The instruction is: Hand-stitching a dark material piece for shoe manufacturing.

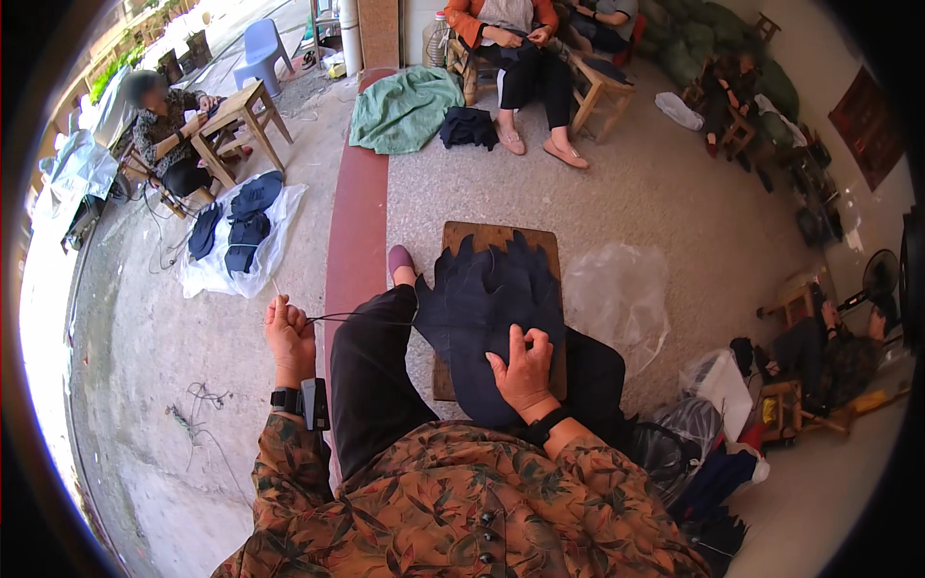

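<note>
Dark navy cloth pieces (482,303) with jagged, overlapping edges lie in a stack on a small wooden stool (450,378) between my knees. My right hand (526,371) rests on the stack, its thumb and forefinger apart and pressing down. Out to the left, my left hand (290,337) is raised with its fingers closed. A dark thread (352,315) runs taut from it to the cloth. A thin pale tip pokes up past these fingers; I cannot tell what it belongs to.
Clear plastic sheeting (617,294) lies right of the stool. Behind it, a person in orange handles dark cloth beside a green cloth (405,108). At left, another person works at a wooden stool (231,116) near cloth bundles on white plastic (277,231). Bags (689,429) crowd the right.
</note>
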Motion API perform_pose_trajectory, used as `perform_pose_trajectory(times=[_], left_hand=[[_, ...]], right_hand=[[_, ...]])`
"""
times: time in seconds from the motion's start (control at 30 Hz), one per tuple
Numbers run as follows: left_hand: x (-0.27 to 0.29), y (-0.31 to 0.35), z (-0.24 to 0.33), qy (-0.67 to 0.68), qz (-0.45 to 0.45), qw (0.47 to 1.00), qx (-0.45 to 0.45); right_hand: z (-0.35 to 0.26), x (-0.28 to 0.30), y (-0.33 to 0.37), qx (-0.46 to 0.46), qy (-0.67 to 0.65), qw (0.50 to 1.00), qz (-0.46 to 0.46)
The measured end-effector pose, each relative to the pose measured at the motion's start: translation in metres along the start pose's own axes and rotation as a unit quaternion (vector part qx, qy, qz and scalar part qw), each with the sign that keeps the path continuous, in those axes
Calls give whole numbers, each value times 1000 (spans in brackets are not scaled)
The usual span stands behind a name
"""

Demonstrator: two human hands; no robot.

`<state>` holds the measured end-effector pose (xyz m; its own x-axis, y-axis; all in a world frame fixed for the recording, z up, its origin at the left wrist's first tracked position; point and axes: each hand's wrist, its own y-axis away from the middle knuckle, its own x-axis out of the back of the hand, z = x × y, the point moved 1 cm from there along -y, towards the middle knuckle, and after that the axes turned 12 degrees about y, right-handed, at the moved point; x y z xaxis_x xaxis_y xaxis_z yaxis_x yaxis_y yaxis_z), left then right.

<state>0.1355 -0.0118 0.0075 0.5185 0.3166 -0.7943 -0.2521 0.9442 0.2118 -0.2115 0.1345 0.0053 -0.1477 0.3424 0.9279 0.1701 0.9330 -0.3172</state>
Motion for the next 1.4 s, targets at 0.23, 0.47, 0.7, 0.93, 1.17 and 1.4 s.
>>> perform_pose_trajectory(times=[0.23,0.47,0.7,0.93,1.17,1.4], left_hand=[[25,-11,17,42,-8,999,-27],[-19,29,-1,-69,-78,994,-32],[-82,96,-89,-402,-406,820,22],[-104,110,-142,-550,-501,667,-47],[-117,110,-152,-609,-561,552,-98],[-113,118,-193,-591,-617,504,-122]], right_hand=[[12,-5,-2,-39,-11,999,20],[23,2,-4,-39,-29,999,-11],[41,5,5,-103,-239,966,-12],[41,7,4,-20,-145,989,12],[47,7,3,4,-182,983,-32],[49,12,6,3,-196,981,-10]])
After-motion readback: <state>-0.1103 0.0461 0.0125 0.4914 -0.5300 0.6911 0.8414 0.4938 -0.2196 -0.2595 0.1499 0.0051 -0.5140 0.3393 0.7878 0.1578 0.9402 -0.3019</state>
